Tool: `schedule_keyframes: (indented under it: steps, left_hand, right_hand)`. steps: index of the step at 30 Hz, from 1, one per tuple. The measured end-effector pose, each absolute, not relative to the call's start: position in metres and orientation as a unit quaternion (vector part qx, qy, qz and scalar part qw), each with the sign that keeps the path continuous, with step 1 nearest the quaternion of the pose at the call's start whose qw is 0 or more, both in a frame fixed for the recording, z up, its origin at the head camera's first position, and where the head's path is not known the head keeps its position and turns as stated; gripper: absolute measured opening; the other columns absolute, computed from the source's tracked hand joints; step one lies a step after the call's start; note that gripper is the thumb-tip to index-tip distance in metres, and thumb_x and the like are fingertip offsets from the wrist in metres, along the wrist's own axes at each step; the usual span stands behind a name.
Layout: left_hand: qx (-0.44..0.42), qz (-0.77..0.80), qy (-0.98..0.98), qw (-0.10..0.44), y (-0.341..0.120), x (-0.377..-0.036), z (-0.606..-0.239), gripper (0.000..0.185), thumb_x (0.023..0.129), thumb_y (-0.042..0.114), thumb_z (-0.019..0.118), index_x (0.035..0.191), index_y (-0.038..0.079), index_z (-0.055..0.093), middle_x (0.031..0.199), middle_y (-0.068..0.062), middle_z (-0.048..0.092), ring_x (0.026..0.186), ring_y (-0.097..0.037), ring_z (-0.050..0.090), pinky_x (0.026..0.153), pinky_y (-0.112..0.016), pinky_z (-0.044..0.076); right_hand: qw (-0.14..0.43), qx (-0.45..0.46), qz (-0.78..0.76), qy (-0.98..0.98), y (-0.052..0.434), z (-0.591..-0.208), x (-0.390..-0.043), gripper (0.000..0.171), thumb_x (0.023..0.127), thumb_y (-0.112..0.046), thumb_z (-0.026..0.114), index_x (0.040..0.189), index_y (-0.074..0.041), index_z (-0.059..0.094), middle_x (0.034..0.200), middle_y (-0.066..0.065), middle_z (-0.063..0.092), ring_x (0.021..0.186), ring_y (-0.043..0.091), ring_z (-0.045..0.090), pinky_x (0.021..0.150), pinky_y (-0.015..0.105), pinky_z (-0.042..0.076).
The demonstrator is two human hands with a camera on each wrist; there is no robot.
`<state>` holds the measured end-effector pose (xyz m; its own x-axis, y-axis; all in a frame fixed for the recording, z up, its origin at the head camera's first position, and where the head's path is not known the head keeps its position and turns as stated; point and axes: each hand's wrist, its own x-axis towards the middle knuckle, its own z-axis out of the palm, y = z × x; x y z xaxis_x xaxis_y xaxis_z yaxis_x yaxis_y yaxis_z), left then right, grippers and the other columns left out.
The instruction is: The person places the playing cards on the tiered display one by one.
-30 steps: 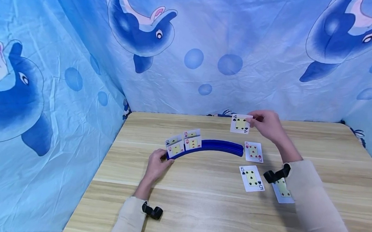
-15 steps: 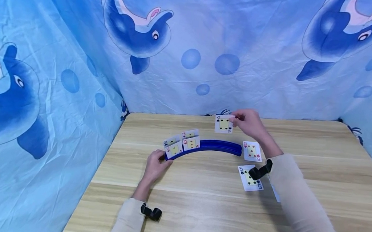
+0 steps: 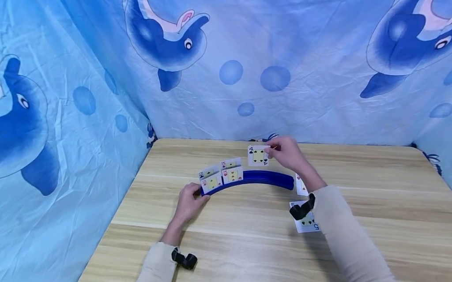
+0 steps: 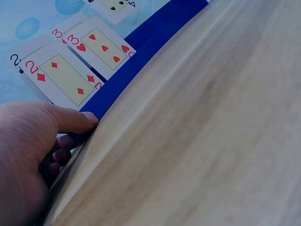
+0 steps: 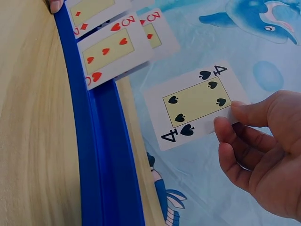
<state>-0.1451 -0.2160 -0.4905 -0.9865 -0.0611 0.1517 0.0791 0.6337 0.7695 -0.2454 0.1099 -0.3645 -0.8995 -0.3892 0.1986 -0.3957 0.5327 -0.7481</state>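
Observation:
A curved blue card holder [image 3: 260, 179] [image 4: 141, 52] [image 5: 101, 155] lies on the wooden table [image 3: 265, 250]. Several cards stand in its left part: a two of diamonds [image 4: 63, 80], a three of hearts [image 4: 101, 47] [image 5: 108, 49], and others behind them. My left hand [image 3: 190, 200] [image 4: 33, 150] grips the holder's left end. My right hand [image 3: 286, 153] [image 5: 261, 150] pinches a four of spades [image 3: 258, 155] [image 5: 195, 103] by its right edge, in the air just above and behind the holder's middle.
Loose cards lie face up right of the holder: a five of spades [image 3: 308, 220] and a red card [image 3: 300, 186], both partly hidden by my right forearm. Blue dolphin-print cloth [image 3: 232, 57] walls the table at back and left.
My right hand has carried the four of spades leftward, from above the holder's right end to above its middle. The left hand has stayed on the holder's end.

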Motion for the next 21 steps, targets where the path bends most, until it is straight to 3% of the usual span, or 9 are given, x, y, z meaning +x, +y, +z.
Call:
schedule_keyframes:
  steps: [10,16,21]
  left_hand:
    - [-0.003,-0.430,-0.899,0.083,-0.215,-0.146,-0.492,0.037,0.082,0.012,0.079,0.116,0.001,0.071,0.119,-0.018,0.070,0.112,-0.034,0.061,0.100,-0.050,0.049]
    - [0.000,-0.433,-0.898,0.080,-0.215,-0.145,-0.492,0.038,0.082,0.011,0.079,0.117,0.000,0.070,0.119,-0.018,0.069,0.112,-0.034,0.061,0.099,-0.049,0.050]
    - [-0.006,-0.433,-0.897,0.089,-0.215,-0.145,-0.490,0.035,0.081,0.010,0.079,0.114,-0.001,0.071,0.116,-0.018,0.070,0.108,-0.033,0.061,0.097,-0.048,0.051]
  right_hand:
    - [-0.009,0.225,0.425,-0.877,0.100,-0.373,-0.248,0.020,0.098,-0.011,0.062,0.110,0.000,0.074,0.093,0.016,0.073,0.080,0.024,0.069,0.072,0.033,0.054]
    - [-0.001,0.244,0.421,-0.874,0.096,-0.378,-0.248,0.019,0.098,-0.008,0.061,0.109,0.001,0.074,0.089,0.017,0.074,0.081,0.032,0.070,0.070,0.033,0.053]
    - [0.007,0.246,0.428,-0.870,0.093,-0.383,-0.249,0.018,0.097,-0.005,0.062,0.108,0.002,0.074,0.087,0.017,0.074,0.076,0.025,0.070,0.067,0.028,0.052]
